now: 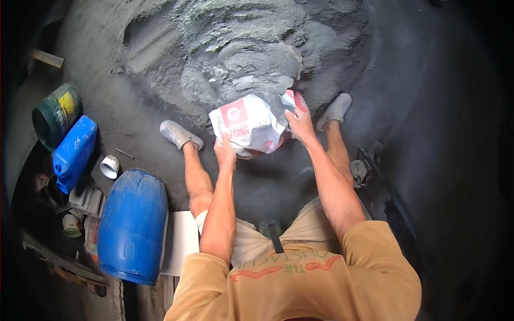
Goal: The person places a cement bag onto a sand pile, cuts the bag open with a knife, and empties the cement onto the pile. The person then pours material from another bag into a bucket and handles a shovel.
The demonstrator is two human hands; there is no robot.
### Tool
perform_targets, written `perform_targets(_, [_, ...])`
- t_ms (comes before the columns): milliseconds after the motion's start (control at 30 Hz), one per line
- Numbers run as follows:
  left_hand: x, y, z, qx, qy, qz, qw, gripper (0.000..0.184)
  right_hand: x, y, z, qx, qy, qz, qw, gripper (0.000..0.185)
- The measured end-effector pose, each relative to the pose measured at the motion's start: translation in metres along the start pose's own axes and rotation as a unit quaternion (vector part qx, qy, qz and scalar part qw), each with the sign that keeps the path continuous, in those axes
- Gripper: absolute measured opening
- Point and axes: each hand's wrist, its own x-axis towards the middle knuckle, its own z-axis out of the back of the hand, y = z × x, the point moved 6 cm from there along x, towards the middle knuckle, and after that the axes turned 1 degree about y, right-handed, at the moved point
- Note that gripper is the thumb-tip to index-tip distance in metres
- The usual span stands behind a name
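The white and red bag [249, 123] is at the near side of the grey pile [251, 53], the left hand [226, 151] holding the bag's near left edge with closed fingers and the right hand [300, 123] gripping its right end. One pale shoe [179, 135] stands left of the bag and the other shoe [335, 111] right of it; farther left of the bag are the blue barrel [134, 224], the blue jug [75, 152] and the green bucket [67, 109]

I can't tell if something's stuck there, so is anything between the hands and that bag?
Nothing visible is: the left hand directly grips the white and red bag by its near left edge, and the right hand grips its right side.
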Motion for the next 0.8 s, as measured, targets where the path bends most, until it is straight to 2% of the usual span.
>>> perform_targets(100, [-0.015,0.004,0.007,0.049,0.026,0.000,0.998,0.039,-0.012,-0.020,-0.004,0.010,-0.038,0.037,0.999,0.038])
perform_targets(133, [-0.020,0.003,0.009,0.053,0.030,0.000,0.998,0.039,-0.024,-0.010,0.001,0.058,-0.017,-0.005,0.998,0.033])
perform_targets(167, [-0.026,0.001,0.012,0.051,0.026,0.000,0.998,0.039,-0.032,-0.007,0.001,0.058,-0.014,-0.002,0.998,0.033])
perform_targets(233, [-0.034,-0.002,0.013,0.053,0.046,0.010,0.998,0.039,-0.040,-0.002,0.007,0.146,-0.004,0.021,0.989,0.030])
perform_targets(300, [-0.037,0.003,0.020,0.055,0.051,0.012,0.997,0.039,-0.044,-0.004,0.015,0.130,-0.003,0.028,0.991,0.031])
perform_targets(367, [-0.039,0.021,0.030,-0.005,0.040,0.043,0.998,0.037,-0.048,-0.015,0.017,0.149,-0.007,0.030,0.988,0.031])
perform_targets(400, [-0.041,0.024,0.034,-0.004,0.038,0.045,0.998,0.037,-0.048,-0.023,0.015,0.192,0.024,-0.012,0.981,0.030])
perform_targets(467, [-0.040,0.032,0.035,-0.172,0.045,0.056,0.982,0.038,-0.047,-0.030,0.016,0.210,0.025,-0.018,0.977,0.029])
perform_targets(500, [-0.039,0.029,0.035,-0.171,0.045,0.057,0.983,0.038,-0.048,-0.028,0.019,0.228,0.026,-0.023,0.973,0.029])
perform_targets(567, [-0.034,0.019,0.029,-0.298,0.067,0.064,0.950,0.042,-0.042,-0.011,0.022,0.236,0.020,-0.024,0.971,0.031])
perform_targets(633, [-0.026,0.015,0.026,-0.318,0.080,0.080,0.941,0.047,-0.037,-0.001,0.027,0.244,0.013,-0.028,0.969,0.036])
perform_targets(700, [-0.023,0.003,0.011,-0.434,0.121,0.194,0.872,0.048,-0.032,0.009,0.027,0.286,0.052,0.001,0.957,0.047])
perform_targets(733, [-0.015,0.011,0.009,-0.439,0.152,0.215,0.859,0.052,-0.027,0.004,0.031,0.286,0.050,0.000,0.957,0.047])
perform_targets(767, [-0.006,0.017,0.011,-0.439,0.153,0.215,0.859,0.052,-0.022,-0.006,0.027,0.273,0.124,-0.064,0.952,0.048])
perform_targets(800, [-0.003,0.022,0.007,-0.362,0.181,0.267,0.874,0.050,-0.019,-0.014,0.021,0.257,0.197,-0.127,0.938,0.049])
